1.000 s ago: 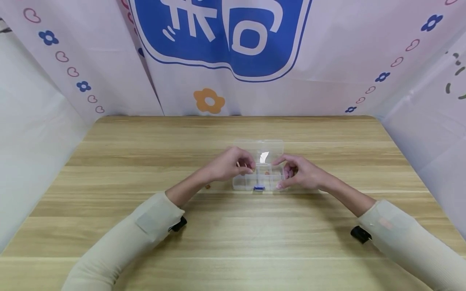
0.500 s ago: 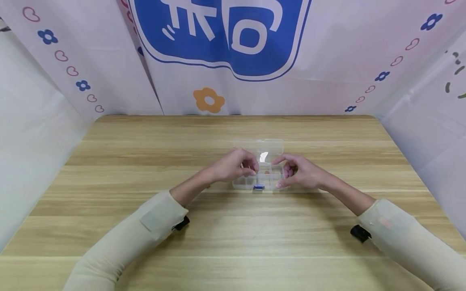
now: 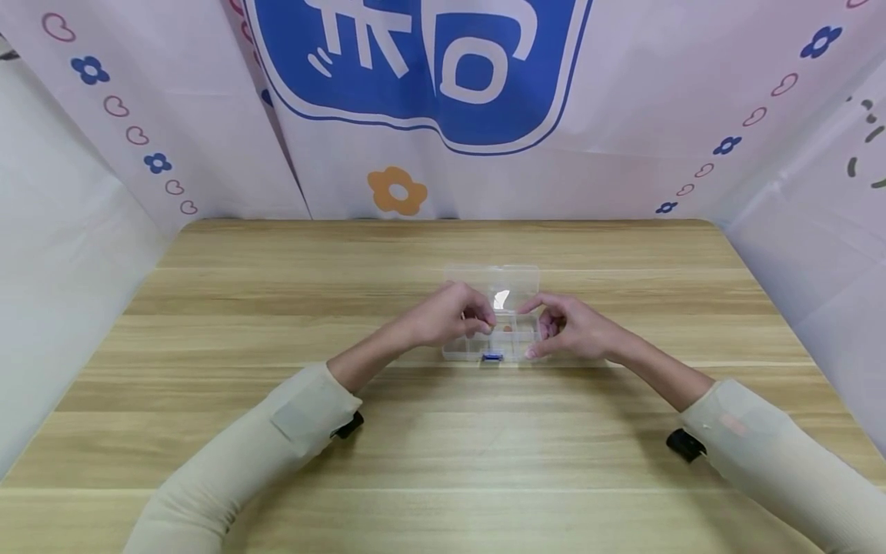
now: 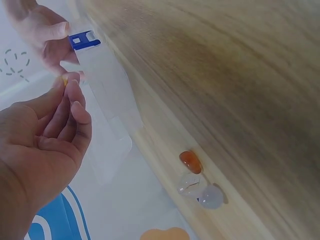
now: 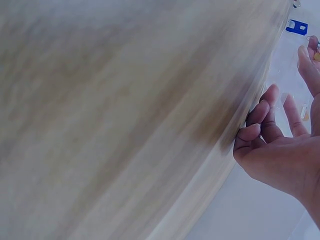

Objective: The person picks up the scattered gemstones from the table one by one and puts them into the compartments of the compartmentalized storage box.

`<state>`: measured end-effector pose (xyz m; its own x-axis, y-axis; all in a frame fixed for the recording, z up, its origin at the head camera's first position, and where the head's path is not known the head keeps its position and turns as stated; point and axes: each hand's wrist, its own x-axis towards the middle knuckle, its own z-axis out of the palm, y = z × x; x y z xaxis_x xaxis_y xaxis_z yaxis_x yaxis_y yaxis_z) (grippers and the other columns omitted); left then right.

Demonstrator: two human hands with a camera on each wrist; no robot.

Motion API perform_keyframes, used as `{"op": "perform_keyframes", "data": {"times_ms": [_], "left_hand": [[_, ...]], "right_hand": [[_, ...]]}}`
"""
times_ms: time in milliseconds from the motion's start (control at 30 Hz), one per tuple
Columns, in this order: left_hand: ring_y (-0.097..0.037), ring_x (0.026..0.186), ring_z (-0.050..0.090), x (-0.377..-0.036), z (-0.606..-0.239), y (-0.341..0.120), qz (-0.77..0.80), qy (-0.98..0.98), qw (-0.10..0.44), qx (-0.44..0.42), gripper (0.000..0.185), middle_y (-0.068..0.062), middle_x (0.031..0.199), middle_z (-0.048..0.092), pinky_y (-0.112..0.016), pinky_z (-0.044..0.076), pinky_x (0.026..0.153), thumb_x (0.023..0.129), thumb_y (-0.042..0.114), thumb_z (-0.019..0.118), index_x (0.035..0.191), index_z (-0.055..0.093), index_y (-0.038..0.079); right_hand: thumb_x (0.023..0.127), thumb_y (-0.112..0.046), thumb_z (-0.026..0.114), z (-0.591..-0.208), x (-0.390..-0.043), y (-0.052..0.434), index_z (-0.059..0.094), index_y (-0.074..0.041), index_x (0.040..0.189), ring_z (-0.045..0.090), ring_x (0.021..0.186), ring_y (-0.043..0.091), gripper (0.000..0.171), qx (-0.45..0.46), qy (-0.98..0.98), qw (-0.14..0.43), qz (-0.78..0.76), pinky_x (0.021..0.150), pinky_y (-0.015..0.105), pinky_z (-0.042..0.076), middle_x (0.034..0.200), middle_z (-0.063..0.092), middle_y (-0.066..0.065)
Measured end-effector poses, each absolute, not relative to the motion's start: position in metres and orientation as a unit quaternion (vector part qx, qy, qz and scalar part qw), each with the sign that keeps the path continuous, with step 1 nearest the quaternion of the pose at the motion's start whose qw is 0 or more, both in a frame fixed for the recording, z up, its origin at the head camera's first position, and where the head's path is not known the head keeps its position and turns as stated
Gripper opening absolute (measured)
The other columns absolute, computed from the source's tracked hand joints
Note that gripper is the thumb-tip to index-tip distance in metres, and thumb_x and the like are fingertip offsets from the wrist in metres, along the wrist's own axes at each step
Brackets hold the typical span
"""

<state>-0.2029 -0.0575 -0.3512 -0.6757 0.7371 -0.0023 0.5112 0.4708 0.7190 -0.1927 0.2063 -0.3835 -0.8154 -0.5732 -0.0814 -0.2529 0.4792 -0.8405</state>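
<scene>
My left hand [image 3: 453, 314] is over the middle of a clear plastic compartment box [image 3: 515, 355], pinching a small yellow stone [image 4: 65, 81] between thumb and fingertips. At the box's right end, my right hand [image 3: 576, 327] holds it between thumb and index finger, the other fingers curled in. A blue latch [image 3: 492, 357] marks the front wall, and the transparent lid [image 3: 477, 274] lies folded back behind the box. One small orange-brown stone [image 3: 507, 328] is in a back compartment.
In the left wrist view, an orange stone [image 4: 190, 162], a clear stone [image 4: 192, 185] and a milky white stone [image 4: 211, 196] lie on the wooden table [image 3: 443, 446], left of the box. A printed curtain [image 3: 616, 177] hangs behind the table.
My left hand has moved a little to the right over the box, with the yellow stone in its fingertips. My right hand stays at the box's right end.
</scene>
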Motion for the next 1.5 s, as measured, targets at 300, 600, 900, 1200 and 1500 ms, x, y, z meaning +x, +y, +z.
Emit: {"op": "perform_keyframes", "data": {"times_ms": [300, 600, 900, 1200, 1500], "left_hand": [[-0.010, 0.074, 0.063, -0.202, -0.351, -0.050, 0.327, 0.850, 0.144, 0.387, 0.009, -0.008, 0.093, 0.076, -0.019, 0.052, 0.068, 0.097, 0.004, 0.072, 0.099, 0.079, -0.002], [-0.012, 0.079, 0.066, -0.202, -0.352, -0.042, 0.316, 0.850, 0.139, 0.398, 0.007, -0.007, 0.095, 0.079, -0.018, 0.052, 0.073, 0.095, 0.002, 0.074, 0.097, 0.081, -0.001], [-0.013, 0.081, 0.068, -0.202, -0.354, -0.038, 0.298, 0.851, 0.118, 0.416, 0.010, -0.008, 0.096, 0.079, -0.017, 0.052, 0.074, 0.095, 0.005, 0.074, 0.101, 0.081, 0.000], [-0.016, 0.083, 0.071, -0.200, -0.351, -0.042, 0.317, 0.849, 0.129, 0.402, 0.012, -0.010, 0.101, 0.079, -0.019, 0.055, 0.076, 0.096, 0.002, 0.073, 0.104, 0.080, -0.001], [-0.016, 0.083, 0.069, -0.200, -0.350, -0.057, 0.341, 0.841, 0.143, 0.395, 0.015, -0.013, 0.100, 0.076, -0.021, 0.056, 0.075, 0.095, 0.000, 0.072, 0.109, 0.077, -0.005]], "right_hand": [[0.079, -0.003, 0.089, -0.384, -0.193, 0.207, 0.060, 0.003, 0.129, 0.052, 0.072, 0.015, 0.059, -0.247, 0.838, 0.180, -0.452, 0.066, 0.023, 0.043, 0.079, 0.059, 0.006], [0.080, -0.004, 0.089, -0.384, -0.193, 0.206, 0.060, 0.003, 0.130, 0.052, 0.072, 0.016, 0.059, -0.247, 0.837, 0.181, -0.453, 0.066, 0.023, 0.044, 0.079, 0.059, 0.005], [0.081, -0.004, 0.088, -0.383, -0.192, 0.206, 0.059, 0.004, 0.131, 0.053, 0.073, 0.016, 0.058, -0.242, 0.836, 0.187, -0.455, 0.067, 0.024, 0.045, 0.080, 0.060, 0.006], [0.080, -0.003, 0.088, -0.382, -0.192, 0.205, 0.059, 0.004, 0.130, 0.052, 0.072, 0.016, 0.059, -0.244, 0.836, 0.185, -0.455, 0.066, 0.023, 0.044, 0.080, 0.060, 0.006], [0.080, -0.004, 0.088, -0.383, -0.192, 0.206, 0.059, 0.003, 0.131, 0.052, 0.073, 0.017, 0.059, -0.244, 0.840, 0.181, -0.450, 0.066, 0.024, 0.043, 0.080, 0.059, 0.006]]}}
